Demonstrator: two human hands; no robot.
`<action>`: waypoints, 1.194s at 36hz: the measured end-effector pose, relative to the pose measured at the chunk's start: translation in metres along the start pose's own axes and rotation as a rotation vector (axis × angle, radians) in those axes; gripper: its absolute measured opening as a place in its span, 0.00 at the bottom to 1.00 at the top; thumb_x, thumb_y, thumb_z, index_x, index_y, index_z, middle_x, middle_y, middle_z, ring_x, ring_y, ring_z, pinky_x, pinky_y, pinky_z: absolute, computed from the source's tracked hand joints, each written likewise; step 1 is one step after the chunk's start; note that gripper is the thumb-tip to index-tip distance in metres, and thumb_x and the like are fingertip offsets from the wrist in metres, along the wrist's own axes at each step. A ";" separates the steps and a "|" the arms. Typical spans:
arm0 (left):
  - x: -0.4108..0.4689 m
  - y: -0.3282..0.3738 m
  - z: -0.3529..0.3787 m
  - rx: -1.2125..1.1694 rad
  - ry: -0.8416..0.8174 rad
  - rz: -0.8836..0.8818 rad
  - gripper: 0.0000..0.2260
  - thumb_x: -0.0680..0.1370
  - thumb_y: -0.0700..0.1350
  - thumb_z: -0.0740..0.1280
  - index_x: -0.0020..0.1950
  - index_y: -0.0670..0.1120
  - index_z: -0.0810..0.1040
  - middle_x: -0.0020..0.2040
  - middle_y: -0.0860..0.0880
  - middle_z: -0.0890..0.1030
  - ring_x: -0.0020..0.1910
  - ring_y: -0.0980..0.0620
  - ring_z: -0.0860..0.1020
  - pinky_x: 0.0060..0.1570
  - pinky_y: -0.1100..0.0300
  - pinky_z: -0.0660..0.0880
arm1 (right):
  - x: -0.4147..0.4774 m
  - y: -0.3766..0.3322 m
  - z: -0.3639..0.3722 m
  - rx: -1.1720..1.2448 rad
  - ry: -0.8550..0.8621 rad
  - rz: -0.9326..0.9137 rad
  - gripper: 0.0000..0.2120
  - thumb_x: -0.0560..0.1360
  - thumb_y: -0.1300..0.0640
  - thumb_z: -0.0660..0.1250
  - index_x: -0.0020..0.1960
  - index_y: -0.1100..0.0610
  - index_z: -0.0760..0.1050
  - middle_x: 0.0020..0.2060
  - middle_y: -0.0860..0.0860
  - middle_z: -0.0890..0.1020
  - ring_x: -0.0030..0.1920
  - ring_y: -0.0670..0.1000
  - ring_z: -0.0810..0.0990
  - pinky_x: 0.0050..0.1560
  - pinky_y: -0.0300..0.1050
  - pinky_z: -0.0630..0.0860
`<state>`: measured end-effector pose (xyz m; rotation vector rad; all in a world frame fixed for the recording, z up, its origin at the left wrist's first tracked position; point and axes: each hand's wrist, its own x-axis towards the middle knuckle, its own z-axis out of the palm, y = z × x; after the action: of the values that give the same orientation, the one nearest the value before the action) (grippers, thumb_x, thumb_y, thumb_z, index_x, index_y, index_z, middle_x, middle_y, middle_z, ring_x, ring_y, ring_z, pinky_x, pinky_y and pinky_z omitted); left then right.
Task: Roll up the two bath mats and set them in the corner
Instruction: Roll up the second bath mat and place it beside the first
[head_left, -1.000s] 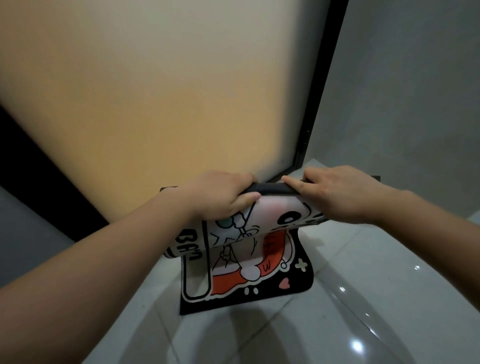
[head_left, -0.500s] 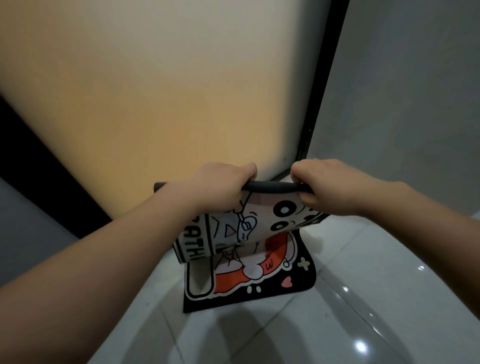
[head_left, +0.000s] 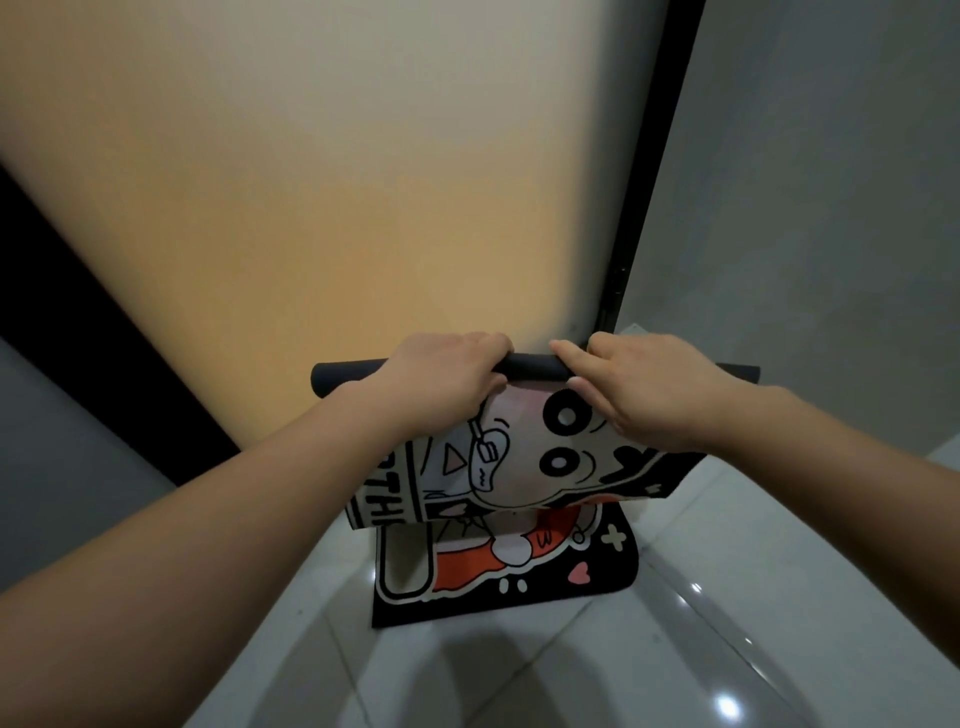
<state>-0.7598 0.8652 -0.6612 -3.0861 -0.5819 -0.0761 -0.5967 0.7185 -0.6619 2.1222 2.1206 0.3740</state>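
Note:
A bath mat (head_left: 524, 467) with a cartoon print and a black back hangs in the air, its top edge curled into a thin black roll (head_left: 530, 366). My left hand (head_left: 441, 379) grips the roll left of centre. My right hand (head_left: 644, 389) rests on the roll and the mat's face right of centre, fingers laid over it. The mat's lower end (head_left: 519, 577), black with an orange and white figure, lies on the tiled floor. Only this one mat is in view.
A frosted glass panel (head_left: 322, 182) with a black frame (head_left: 644, 197) stands directly behind the mat. A grey wall (head_left: 831, 208) meets it on the right, forming a corner. Glossy white floor tiles (head_left: 571, 665) spread below.
Both hands have rolled the top edge a little further and lifted slightly. More of the cartoon face shows below the roll, and my right hand's fingers have spread flatter over the mat.

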 end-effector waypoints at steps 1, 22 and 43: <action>0.000 0.000 -0.001 0.014 0.006 -0.004 0.09 0.81 0.51 0.56 0.57 0.49 0.69 0.50 0.51 0.77 0.45 0.48 0.74 0.40 0.53 0.69 | 0.001 -0.001 0.000 0.006 0.003 0.016 0.24 0.81 0.46 0.44 0.75 0.53 0.53 0.50 0.53 0.74 0.45 0.56 0.76 0.40 0.50 0.71; 0.000 0.002 0.006 -0.105 -0.071 0.040 0.09 0.81 0.49 0.57 0.59 0.48 0.69 0.53 0.49 0.75 0.49 0.48 0.74 0.48 0.51 0.72 | 0.006 -0.010 -0.006 0.141 -0.015 0.159 0.11 0.78 0.46 0.59 0.51 0.53 0.63 0.38 0.48 0.73 0.34 0.53 0.69 0.34 0.47 0.64; 0.002 0.003 0.010 -0.213 -0.192 -0.012 0.14 0.75 0.55 0.66 0.56 0.51 0.70 0.46 0.50 0.78 0.43 0.47 0.76 0.41 0.55 0.71 | 0.017 -0.011 0.007 0.035 0.019 0.031 0.05 0.80 0.55 0.56 0.53 0.56 0.65 0.35 0.47 0.69 0.33 0.53 0.70 0.31 0.48 0.64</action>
<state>-0.7561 0.8635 -0.6711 -3.3212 -0.6359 0.1714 -0.6059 0.7362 -0.6695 2.1812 2.1227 0.3644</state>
